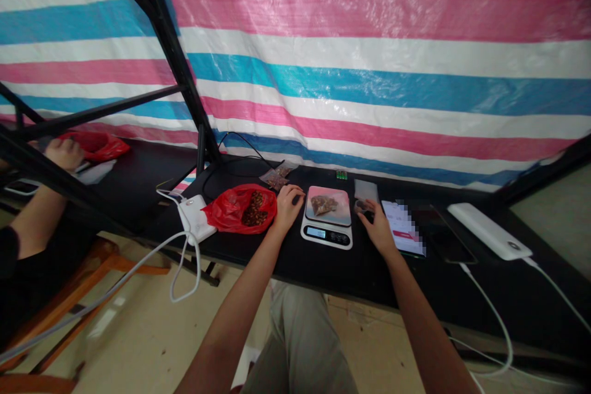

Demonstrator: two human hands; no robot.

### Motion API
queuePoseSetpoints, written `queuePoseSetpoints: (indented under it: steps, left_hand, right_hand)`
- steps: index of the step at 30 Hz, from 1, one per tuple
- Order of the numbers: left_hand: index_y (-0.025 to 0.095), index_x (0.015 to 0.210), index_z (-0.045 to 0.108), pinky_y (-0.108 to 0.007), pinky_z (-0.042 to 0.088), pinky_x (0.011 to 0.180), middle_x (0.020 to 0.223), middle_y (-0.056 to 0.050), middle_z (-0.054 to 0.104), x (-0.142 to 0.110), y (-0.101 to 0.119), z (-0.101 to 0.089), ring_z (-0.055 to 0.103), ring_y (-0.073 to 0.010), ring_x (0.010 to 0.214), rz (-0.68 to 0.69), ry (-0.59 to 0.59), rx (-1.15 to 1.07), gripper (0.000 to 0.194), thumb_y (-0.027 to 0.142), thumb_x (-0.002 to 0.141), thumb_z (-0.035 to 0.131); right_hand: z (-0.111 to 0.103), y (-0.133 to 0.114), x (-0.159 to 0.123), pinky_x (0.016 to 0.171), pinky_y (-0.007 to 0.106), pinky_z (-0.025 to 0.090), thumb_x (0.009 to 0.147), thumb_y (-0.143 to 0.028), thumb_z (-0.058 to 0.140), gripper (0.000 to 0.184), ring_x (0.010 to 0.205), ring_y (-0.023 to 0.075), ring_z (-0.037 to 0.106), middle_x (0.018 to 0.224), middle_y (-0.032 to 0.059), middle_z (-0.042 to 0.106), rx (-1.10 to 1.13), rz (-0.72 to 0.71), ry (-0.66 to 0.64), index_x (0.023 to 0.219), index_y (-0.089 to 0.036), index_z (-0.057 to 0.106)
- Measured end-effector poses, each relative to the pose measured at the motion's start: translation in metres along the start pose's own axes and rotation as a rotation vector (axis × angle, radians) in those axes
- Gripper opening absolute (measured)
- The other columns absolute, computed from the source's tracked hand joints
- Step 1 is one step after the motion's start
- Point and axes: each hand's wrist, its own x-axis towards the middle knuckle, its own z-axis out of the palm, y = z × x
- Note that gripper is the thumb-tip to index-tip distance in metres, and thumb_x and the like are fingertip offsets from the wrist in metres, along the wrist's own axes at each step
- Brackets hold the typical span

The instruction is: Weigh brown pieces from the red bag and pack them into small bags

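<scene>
My left hand [289, 208] rests between a red plastic bag [221, 212] and the white digital scale [327, 235]. Its thumb and fingers are apart, with nothing visible in them. On the scale's plate lies a small clear bag of brownish dried pieces [323, 205]; the display is lit, but its digits are too small to read. The red bag lies open, showing reddish-brown bits [255, 209]. To the right of the scale, my right hand [377, 228] has curled fingers around what looks like a clear plastic bag [362, 205], partly hidden by the fingers.
Filled clear bags [277, 177] lie behind the red bag. Flat clear bags [366, 189] and green batteries [341, 175] sit farther back. Rightward are a lit phone [401, 228], a dark phone [446, 237] and a white power bank [489, 231]. Another person's hand [64, 154] is at left, beyond a black frame.
</scene>
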Motion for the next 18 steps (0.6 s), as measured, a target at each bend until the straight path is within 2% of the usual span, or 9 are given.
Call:
queuePoseSetpoints:
  steps: [4,8,11,14,16,18]
  left_hand:
    - [0.017,0.075,0.058,-0.029,0.042,0.077,0.082,-0.003,0.06,0.0,0.001,0.0,0.053,-0.0146,0.083,-0.009,-0.005,-0.001,0.008,0.012,0.078,0.053]
    - [0.017,0.076,0.057,-0.028,0.042,0.076,0.082,-0.003,0.059,0.0,0.001,0.001,0.052,-0.0146,0.082,-0.014,0.0,-0.01,0.008,0.011,0.078,0.052]
    - [0.017,0.075,0.054,-0.027,0.042,0.074,0.081,-0.003,0.058,0.0,0.002,0.001,0.052,-0.0146,0.081,-0.021,-0.003,-0.015,0.008,0.011,0.078,0.051]
    - [0.017,0.08,0.053,-0.026,0.042,0.07,0.08,-0.003,0.057,-0.001,0.003,0.0,0.051,-0.0144,0.078,-0.083,0.019,-0.027,0.005,0.013,0.079,0.049]
    - [0.017,0.086,0.052,-0.026,0.042,0.069,0.082,-0.003,0.056,-0.002,0.004,0.0,0.051,-0.0139,0.076,-0.13,0.051,-0.045,0.007,0.015,0.08,0.048]
    - [0.017,0.09,0.051,-0.026,0.043,0.069,0.085,-0.004,0.056,-0.003,0.004,0.0,0.051,-0.0135,0.076,-0.161,0.073,-0.066,0.009,0.016,0.081,0.048]
  right_hand:
    - [0.003,-0.001,-0.004,0.094,0.049,0.038,0.079,-0.036,0.048,0.053,0.116,0.0306,0.043,0.122,0.0182,0.045,-0.121,-0.12,0.023,0.125,-0.013,0.037]
    - [-0.002,-0.014,-0.008,0.097,0.05,0.034,0.079,-0.034,0.049,0.06,0.124,0.0315,0.032,0.13,0.0192,0.033,-0.171,-0.168,0.074,0.131,-0.012,0.029]
    - [-0.011,-0.031,-0.01,0.1,0.049,0.03,0.082,-0.033,0.045,0.05,0.124,0.0295,0.031,0.134,0.0176,0.028,-0.17,-0.217,0.169,0.128,-0.014,0.035]
    - [-0.015,-0.052,-0.013,0.093,0.044,0.037,0.087,-0.035,0.039,0.035,0.113,0.0259,0.043,0.122,0.0134,0.044,-0.161,-0.22,0.221,0.117,-0.018,0.048]
    - [-0.014,-0.063,-0.014,0.084,0.038,0.043,0.087,-0.039,0.04,0.033,0.099,0.0238,0.053,0.102,0.0094,0.057,-0.185,-0.182,0.158,0.11,-0.02,0.053]
    - [-0.01,-0.072,-0.015,0.074,0.033,0.044,0.086,-0.043,0.041,0.032,0.086,0.0218,0.058,0.088,0.0057,0.062,-0.224,-0.125,0.063,0.105,-0.022,0.057]
